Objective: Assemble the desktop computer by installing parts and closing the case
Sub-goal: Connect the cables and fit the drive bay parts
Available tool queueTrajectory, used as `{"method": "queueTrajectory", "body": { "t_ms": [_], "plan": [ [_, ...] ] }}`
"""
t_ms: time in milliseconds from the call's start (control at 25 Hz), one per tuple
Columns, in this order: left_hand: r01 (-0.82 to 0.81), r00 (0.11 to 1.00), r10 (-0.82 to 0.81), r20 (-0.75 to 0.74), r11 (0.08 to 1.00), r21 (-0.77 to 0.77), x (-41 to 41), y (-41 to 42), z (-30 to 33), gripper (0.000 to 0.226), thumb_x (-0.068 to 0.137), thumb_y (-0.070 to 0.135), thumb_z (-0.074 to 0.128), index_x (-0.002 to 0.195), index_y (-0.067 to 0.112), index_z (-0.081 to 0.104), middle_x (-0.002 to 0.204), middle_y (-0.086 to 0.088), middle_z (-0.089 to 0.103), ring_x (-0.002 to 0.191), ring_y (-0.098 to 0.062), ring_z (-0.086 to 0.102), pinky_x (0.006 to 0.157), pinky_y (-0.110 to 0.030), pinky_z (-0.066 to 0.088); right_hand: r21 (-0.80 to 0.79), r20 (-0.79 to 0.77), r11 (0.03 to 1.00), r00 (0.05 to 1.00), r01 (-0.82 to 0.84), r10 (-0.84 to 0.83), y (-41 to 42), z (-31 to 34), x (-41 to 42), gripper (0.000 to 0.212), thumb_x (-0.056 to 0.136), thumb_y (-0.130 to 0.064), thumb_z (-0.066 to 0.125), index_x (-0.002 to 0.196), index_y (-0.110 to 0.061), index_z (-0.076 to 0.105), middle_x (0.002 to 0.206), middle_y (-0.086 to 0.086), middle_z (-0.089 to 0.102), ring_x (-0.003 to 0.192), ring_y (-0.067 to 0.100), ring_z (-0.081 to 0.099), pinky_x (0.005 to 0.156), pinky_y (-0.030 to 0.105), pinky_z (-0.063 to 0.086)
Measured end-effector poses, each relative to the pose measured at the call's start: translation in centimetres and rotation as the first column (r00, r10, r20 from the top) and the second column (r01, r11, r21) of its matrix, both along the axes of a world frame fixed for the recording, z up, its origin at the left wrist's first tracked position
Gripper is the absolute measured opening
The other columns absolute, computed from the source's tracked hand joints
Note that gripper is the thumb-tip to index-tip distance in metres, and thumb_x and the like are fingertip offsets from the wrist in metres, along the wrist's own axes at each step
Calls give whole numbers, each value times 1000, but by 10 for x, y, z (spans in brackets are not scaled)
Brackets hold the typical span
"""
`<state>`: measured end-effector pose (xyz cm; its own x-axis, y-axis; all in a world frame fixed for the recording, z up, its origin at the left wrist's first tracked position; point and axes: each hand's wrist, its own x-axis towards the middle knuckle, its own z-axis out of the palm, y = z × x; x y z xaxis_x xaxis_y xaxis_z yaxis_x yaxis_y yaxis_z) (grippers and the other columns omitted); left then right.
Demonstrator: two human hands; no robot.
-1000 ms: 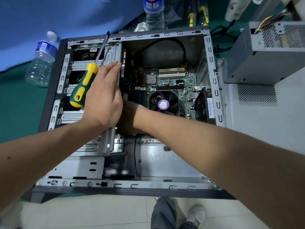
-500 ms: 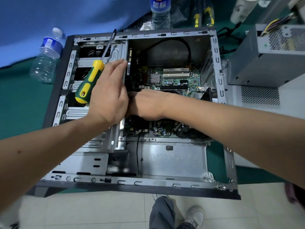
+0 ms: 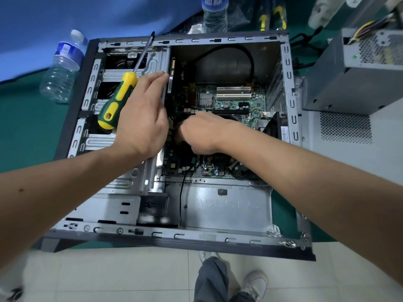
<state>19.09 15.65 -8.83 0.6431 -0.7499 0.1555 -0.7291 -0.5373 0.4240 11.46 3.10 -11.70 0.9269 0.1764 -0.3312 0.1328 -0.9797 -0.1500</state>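
The open desktop case [image 3: 174, 236] lies on its side on a green mat. Its motherboard [image 3: 231, 103] shows in the middle, with white slots at the top. My left hand [image 3: 141, 118] holds a green and yellow screwdriver [image 3: 117, 101] against the palm, shaft pointing up and away. Its straight fingers rest on the edge of the metal drive cage [image 3: 122, 186]. My right hand [image 3: 202, 134] reaches down over the board where the cooler fan sits. Its fingers curl downward at something dark that they hide. A thin black cable [image 3: 181, 192] runs from under that hand toward the case front.
A grey power supply [image 3: 353, 83] with coloured wires stands on the grey side panel [image 3: 349, 160] to the right of the case. A plastic bottle [image 3: 61, 70] lies at the left and a second bottle [image 3: 214, 12] stands behind the case. My shoes and tiled floor show below.
My right hand has come out from under the left hand and moved up and right, now covering the cooler fan. The left hand with the screwdriver has stayed on the cage edge.
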Motion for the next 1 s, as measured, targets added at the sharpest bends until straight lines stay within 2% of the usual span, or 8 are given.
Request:
{"method": "queueTrajectory", "body": {
  "t_ms": [120,280,480,600,680,760,920,1000],
  "plan": [
    [-1,1000,1,2,1000,-3,0,0,1,57,90,10,31,146,7,41,150,-6,39,137,-17,37,112,-19,25,71,-61,993,995,89,-85,1,-1,6,28,85,-5,49,108,-15,64,102,6,66,90,29,60,70,31,42],
    [-6,1000,6,1,1000,-5,0,-1,2,58,89,11,31,145,6,43,149,-6,40,137,-18,37,112,-22,27,157,-26,984,997,78,-75,-2,-1,9,18,81,0,53,79,-17,49,71,1,47,75,29,50,64,31,37],
    [-2,1000,2,0,1000,-12,-1,-2,3,60,86,13,30,144,4,44,149,-8,41,137,-20,38,113,-24,28,282,64,959,998,0,-19,-1,1,11,26,79,-3,60,97,-17,72,100,5,70,95,27,63,71,27,42],
    [-5,1000,5,4,1000,-9,0,-2,2,60,86,13,29,144,5,44,149,-7,40,137,-19,38,113,-23,28,254,41,967,999,2,-12,1,-1,9,22,84,-8,57,100,-20,66,101,5,67,94,30,61,73,33,48],
    [-6,1000,6,6,1000,-7,-1,-2,2,59,88,13,30,144,6,44,150,-7,40,137,-19,38,112,-24,29,250,-6,968,1000,-14,16,4,-2,5,31,84,-4,51,106,-21,63,103,4,65,94,30,60,70,32,46],
    [-6,1000,6,6,1000,-12,-1,-2,2,58,89,12,31,144,6,44,150,-7,40,137,-20,38,113,-25,29,256,-41,964,995,-75,88,8,-1,3,43,86,-4,48,120,-26,64,117,-1,64,104,23,60,80,29,48],
    [-4,1000,4,6,1000,-15,-1,-1,2,57,89,12,32,144,6,43,149,-6,40,137,-19,38,113,-26,29,304,-58,945,988,-120,144,12,-3,5,20,95,-25,58,111,-24,71,112,-4,66,101,19,60,83,29,49],
    [-2,1000,2,5,1000,-17,-1,-1,1,55,90,10,33,144,6,44,149,-6,40,137,-19,38,113,-25,29,262,-33,959,992,-112,125,12,-8,6,15,94,-21,59,105,-17,70,106,0,65,95,22,60,81,35,51]
  ]
}}
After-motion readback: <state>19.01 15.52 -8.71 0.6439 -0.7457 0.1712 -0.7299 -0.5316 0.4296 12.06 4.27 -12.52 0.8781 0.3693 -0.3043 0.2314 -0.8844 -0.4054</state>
